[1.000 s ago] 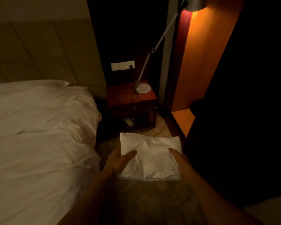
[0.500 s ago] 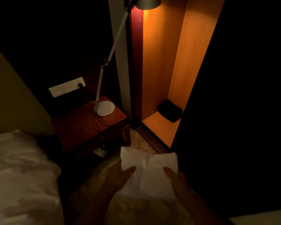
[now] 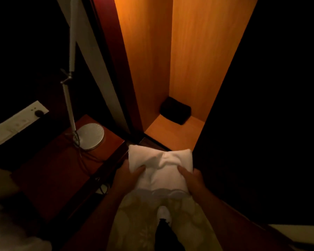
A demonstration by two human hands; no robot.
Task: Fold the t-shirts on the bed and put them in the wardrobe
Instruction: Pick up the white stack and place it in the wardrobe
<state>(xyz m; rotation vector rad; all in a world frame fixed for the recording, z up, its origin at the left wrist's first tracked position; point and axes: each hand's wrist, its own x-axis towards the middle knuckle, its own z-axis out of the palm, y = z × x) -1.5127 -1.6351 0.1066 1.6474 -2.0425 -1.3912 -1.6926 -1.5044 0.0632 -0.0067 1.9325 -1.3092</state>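
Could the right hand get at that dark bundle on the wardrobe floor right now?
Probably not yet: the right hand and left hand both grip the folded t-shirt. The wardrobe stands open, though, and nothing blocks the way to the dark bundle.

You hold a folded white t-shirt (image 3: pixel 159 165) between your left hand (image 3: pixel 127 176) and right hand (image 3: pixel 192 178), thumbs on top, just before the lit wardrobe (image 3: pixel 188 60), where a dark bundle (image 3: pixel 175 113) lies on its floor.

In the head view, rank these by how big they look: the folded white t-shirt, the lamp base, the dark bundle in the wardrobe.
1. folded white t-shirt, though nearest the camera
2. lamp base
3. dark bundle, farthest away
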